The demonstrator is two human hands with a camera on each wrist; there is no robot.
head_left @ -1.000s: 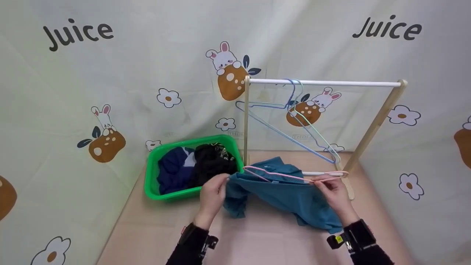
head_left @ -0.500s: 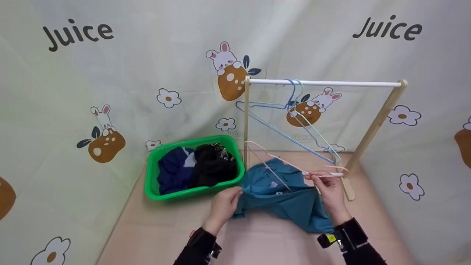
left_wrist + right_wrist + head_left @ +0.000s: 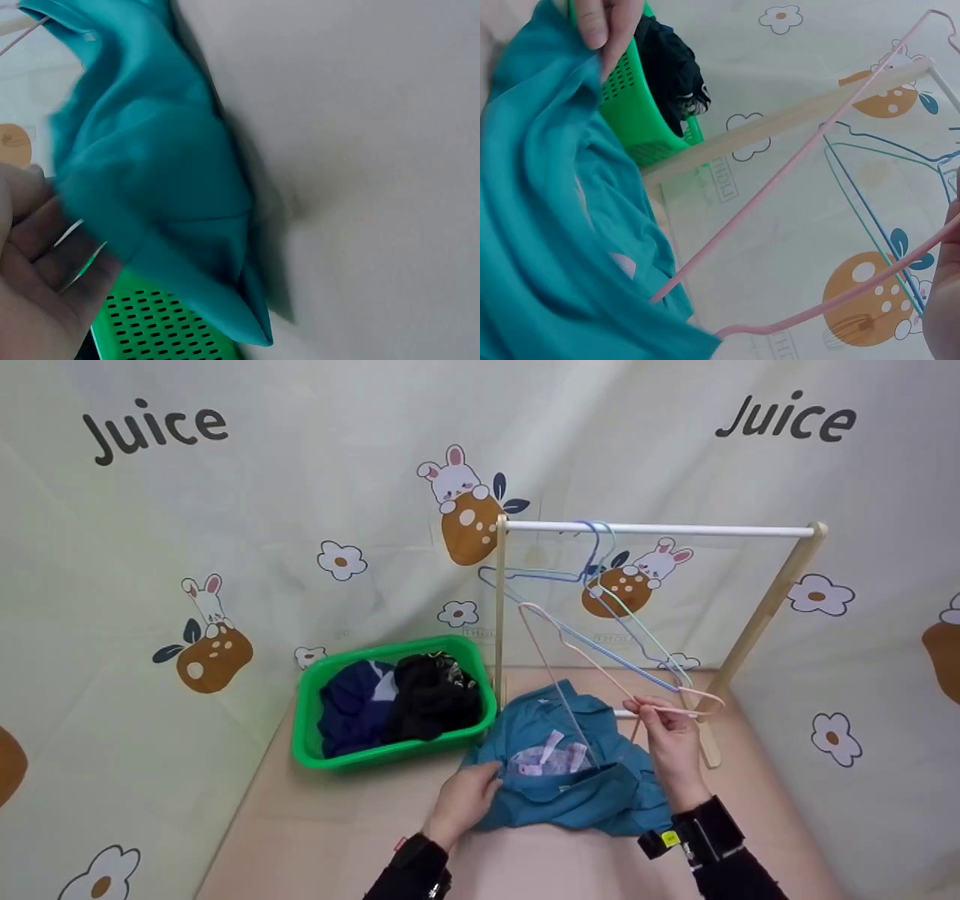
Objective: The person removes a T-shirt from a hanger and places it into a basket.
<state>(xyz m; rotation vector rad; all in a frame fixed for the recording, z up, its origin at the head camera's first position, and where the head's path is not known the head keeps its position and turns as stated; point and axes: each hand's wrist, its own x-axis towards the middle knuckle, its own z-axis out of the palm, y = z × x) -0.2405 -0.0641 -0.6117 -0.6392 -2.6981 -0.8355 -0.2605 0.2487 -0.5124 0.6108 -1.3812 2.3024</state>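
A teal shirt lies bunched on the floor mat, its opening facing up and white labels showing inside. The left hand pinches the edge of that opening on its left side; in the left wrist view, the cloth covers its fingertips. Between thumb and fingers, the right hand grips a pink hanger by the neck below its hook. One shoulder of the hanger points up and left, above the shirt. The other end dips into the opening, where cloth hides it.
At left stands a green basket with dark blue and black clothes. Behind the shirt rises a wooden rack with a white rail. A blue hanger and a green hanger hang from the rail.
The pink hanger has tipped from nearly level to steep, its left end rising. The left hand has shifted right and downward, and the shirt's opening now gapes wider, with the labels exposed.
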